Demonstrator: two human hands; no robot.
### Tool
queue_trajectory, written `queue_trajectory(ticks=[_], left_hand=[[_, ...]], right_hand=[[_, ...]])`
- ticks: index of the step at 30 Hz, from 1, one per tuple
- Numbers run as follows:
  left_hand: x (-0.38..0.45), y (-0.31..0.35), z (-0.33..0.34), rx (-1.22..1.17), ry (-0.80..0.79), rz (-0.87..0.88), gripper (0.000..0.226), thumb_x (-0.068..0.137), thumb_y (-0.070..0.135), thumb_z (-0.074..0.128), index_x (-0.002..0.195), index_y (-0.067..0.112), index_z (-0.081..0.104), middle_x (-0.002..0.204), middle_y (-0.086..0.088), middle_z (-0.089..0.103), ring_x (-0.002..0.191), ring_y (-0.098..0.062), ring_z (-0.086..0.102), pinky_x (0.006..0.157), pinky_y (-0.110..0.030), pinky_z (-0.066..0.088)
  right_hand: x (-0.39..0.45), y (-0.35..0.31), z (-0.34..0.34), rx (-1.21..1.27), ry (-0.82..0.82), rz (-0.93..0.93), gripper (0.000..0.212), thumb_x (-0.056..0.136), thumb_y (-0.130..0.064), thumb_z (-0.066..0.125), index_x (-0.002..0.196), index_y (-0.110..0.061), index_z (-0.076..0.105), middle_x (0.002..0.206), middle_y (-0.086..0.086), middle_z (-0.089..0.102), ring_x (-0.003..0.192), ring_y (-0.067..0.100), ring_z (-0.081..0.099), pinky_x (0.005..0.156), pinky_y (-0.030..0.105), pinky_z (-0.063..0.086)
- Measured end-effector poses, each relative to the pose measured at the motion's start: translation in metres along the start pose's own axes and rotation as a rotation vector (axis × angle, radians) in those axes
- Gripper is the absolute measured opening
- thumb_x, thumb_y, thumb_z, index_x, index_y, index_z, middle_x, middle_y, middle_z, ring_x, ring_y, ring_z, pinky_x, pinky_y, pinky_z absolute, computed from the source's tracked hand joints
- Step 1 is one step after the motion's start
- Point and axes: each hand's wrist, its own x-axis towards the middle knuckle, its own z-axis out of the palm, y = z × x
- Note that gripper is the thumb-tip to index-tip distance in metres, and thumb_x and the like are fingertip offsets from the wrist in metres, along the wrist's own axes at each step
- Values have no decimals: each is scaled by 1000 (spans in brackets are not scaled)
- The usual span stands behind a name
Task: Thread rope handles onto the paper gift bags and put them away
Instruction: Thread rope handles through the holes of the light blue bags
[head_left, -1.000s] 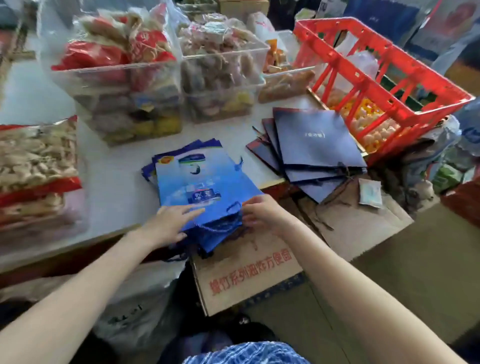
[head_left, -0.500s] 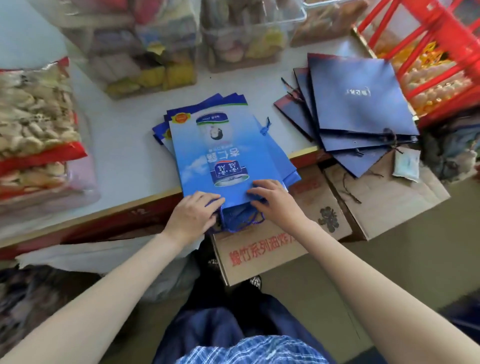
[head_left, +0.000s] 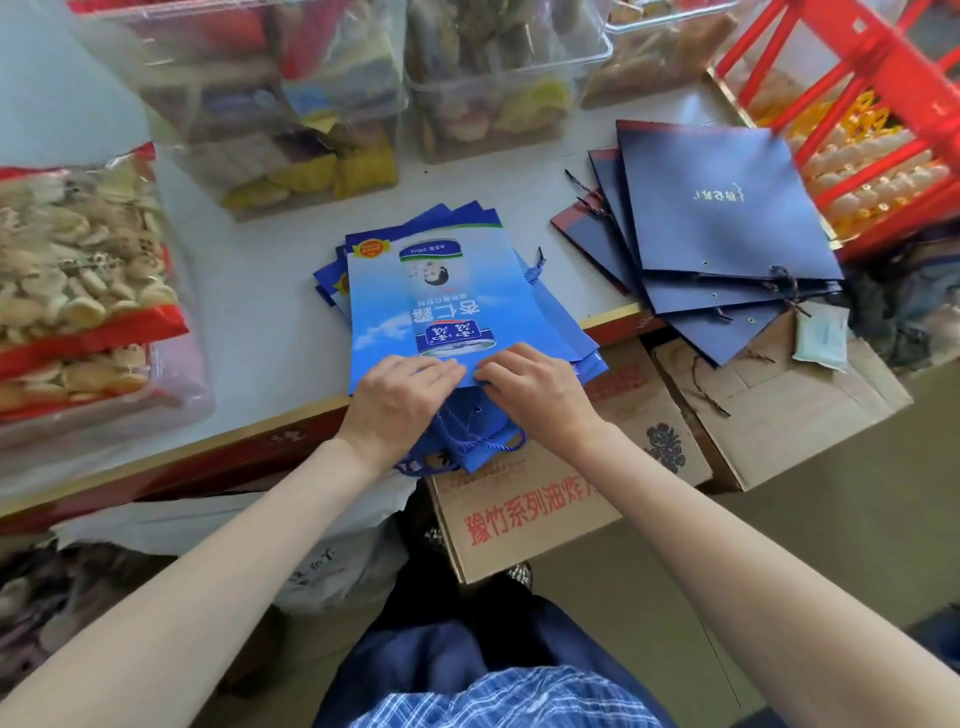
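Note:
A stack of light-blue printed gift bags (head_left: 441, 296) lies flat at the table's front edge, mouths toward me and overhanging it. Blue rope handles (head_left: 467, 449) hang from the lower bags beneath my hands. My left hand (head_left: 402, 402) and my right hand (head_left: 535, 387) meet fingertip to fingertip on the near edge of the top bag, fingers curled over it and thumbs hidden below. To the right, a fanned pile of dark navy gift bags (head_left: 722, 208) shows eyelet holes and thin dark cords.
The white table (head_left: 260, 291) has a red-and-yellow front edge. Packed biscuits (head_left: 78, 275) sit at left, clear snack tubs (head_left: 291, 104) behind, a red crate (head_left: 852, 104) at right. Printed cardboard boxes (head_left: 540, 519) stand below the edge, with a small white packet (head_left: 821, 338) on one.
My view has tilted down and closer. Both hands slid together along the top blue bag's near edge until their fingertips meet; the bag stack stays in place.

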Motion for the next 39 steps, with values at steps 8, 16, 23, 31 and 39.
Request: queue_trajectory(ticks=[8,16,23,31,39], left_hand=[[0,-8,7,-67,-7,21,26,76,3,58,97,7,73,96,-7,73,81,-20,72,65,-29,58],[-51,-19,13,-266,-299,-424,47,68,-9,67,113,5,66,122,-15,62,114,-33,58,95,-45,46],[-24,-19,14,-713,-254,-1274,61,80,34,71,128,8,43,130,-9,52,116,-26,51,95,-34,42],[15,3,19,-607,-303,-1336,80,70,39,79,126,5,32,131,-11,49,117,-31,49,82,-35,40],[7,-3,20,-728,-327,-1295,80,75,32,77,131,5,26,136,-9,44,122,-29,45,81,-29,34]], right_hand=[[-15,21,-6,23,32,51,14,81,-13,56,78,-10,69,83,0,72,72,19,70,50,28,54],[-35,47,-19,386,-156,683,33,86,-31,66,112,-11,65,129,4,56,125,22,41,96,22,27],[-24,32,-7,572,-343,1109,80,79,-49,68,137,-6,34,135,12,43,123,24,44,92,30,38],[-11,17,5,519,-333,1159,79,72,-43,77,127,-6,33,126,13,38,107,31,46,77,40,47],[-23,37,3,1010,-261,1321,79,73,-26,80,135,-16,32,128,2,50,108,22,57,81,35,53]])
